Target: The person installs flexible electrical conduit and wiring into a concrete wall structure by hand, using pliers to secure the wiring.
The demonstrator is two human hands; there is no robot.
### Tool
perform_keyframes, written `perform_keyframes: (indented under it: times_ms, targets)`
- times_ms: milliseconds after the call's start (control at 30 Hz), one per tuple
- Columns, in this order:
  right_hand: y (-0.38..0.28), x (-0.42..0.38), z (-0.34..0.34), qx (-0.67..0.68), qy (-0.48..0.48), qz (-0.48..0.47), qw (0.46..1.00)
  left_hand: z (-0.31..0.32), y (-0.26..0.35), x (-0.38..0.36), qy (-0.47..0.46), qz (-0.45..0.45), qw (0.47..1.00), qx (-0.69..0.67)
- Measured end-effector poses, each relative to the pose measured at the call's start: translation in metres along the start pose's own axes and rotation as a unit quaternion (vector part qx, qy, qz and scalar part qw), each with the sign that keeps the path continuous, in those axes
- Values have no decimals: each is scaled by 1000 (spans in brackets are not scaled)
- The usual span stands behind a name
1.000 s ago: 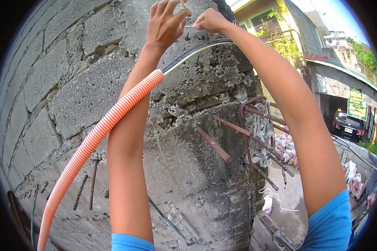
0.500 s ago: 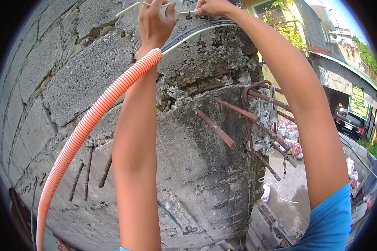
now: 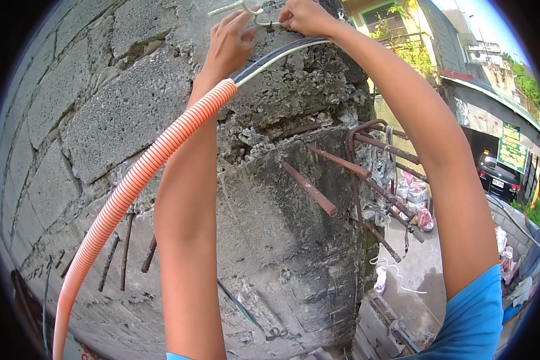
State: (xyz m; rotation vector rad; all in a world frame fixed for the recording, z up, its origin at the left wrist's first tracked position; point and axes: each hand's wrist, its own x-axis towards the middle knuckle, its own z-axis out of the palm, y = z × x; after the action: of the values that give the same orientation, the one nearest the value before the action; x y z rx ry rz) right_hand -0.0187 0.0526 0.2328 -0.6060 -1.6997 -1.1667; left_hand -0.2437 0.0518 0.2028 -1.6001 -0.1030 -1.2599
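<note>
My right hand (image 3: 307,18) is closed in a pinch on a thin white wire (image 3: 266,24) at the top of the wall. My left hand (image 3: 229,47) is beside the curled loose end of that wire, thumb and fingers apart; its fingertips are at or close to the wire, and contact is hard to tell. Below the hands, an orange corrugated conduit (image 3: 143,165) arcs up from the lower left, passing in front of my left forearm. From its upper end come a black cable (image 3: 264,60) and a white wire, running right beneath my right wrist.
The rough concrete block wall (image 3: 126,114) fills the left and middle. Rusty rebar stubs (image 3: 311,191) jut from it, with bent rebar (image 3: 384,141) at its corner. Down right are filled sacks (image 3: 417,198), a parked dark car (image 3: 499,179) and a person (image 3: 533,252) at the edge.
My left hand has loosened from its pinch and moved slightly down and right. The wire's free end has shifted right and now curls above the fingers. My right hand keeps its pinch.
</note>
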Motion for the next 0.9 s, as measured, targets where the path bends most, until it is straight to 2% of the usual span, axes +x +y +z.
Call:
perform_keyframes:
  times_ms: [100, 200, 233, 333, 400, 433, 467, 500, 533, 567, 600, 633, 667, 700, 733, 767, 800, 900]
  targets:
    - [0, -1, -8, 66, -10, -57, 996, 11, -6, -2, -54, 38, 998, -5]
    - [-36, -2, -47, 40, -139, 143, 979, 5, 6, 3, -53, 61, 997, 16]
    - [-54, -1, -62, 166, -110, 170, 965, 4, 8, 5, -54, 69, 996, 23]
    - [-59, 3, -71, 327, -188, 274, 885, 1, 12, 13, -94, 50, 994, 40]
    - [-54, -3, -63, 303, -216, 226, 900, -4, 17, 20, -143, 23, 988, 59]
    - [-52, -6, -60, 290, -230, 202, 907, -2, 12, 21, -134, 56, 989, 34]
    - [-54, -9, -60, 275, -244, 177, 913, -5, 17, 23, -165, 34, 985, 29]
    - [-59, -13, -69, 232, -237, 216, 918, -8, 20, 27, -194, 11, 981, 25]
    - [-56, -16, -69, 189, -199, 113, 955, -12, 23, 31, -221, -11, 975, 21]
    - [-47, -21, -67, 142, -159, 6, 977, -8, 16, 35, -277, -91, 955, -51]
    - [-45, -23, -68, 95, -118, -101, 983, 3, 4, 36, -224, -77, 965, -109]
    - [-42, -21, -72, 70, -201, -8, 977, 13, -8, 34, -172, -62, 969, -167]
    - [-43, -18, -78, 55, -244, -13, 968, 13, -11, 36, -116, -46, 967, -223]
    - [-44, -16, -82, 39, -285, -16, 958, 10, -15, 34, -185, -118, 949, -228]
    - [-46, -16, -85, 23, -326, -19, 945, 11, -18, 34, -186, -97, 950, -232]
    - [-48, -19, -81, 0, -284, -67, 957, 13, -19, 35, -186, -77, 951, -235]
    - [-48, -19, -83, -7, -305, -52, 951, 16, -21, 35, -188, -57, 951, -238]
    - [-43, -14, -88, -55, -345, -41, 936, 3, -10, 46, -243, 35, 964, -98]
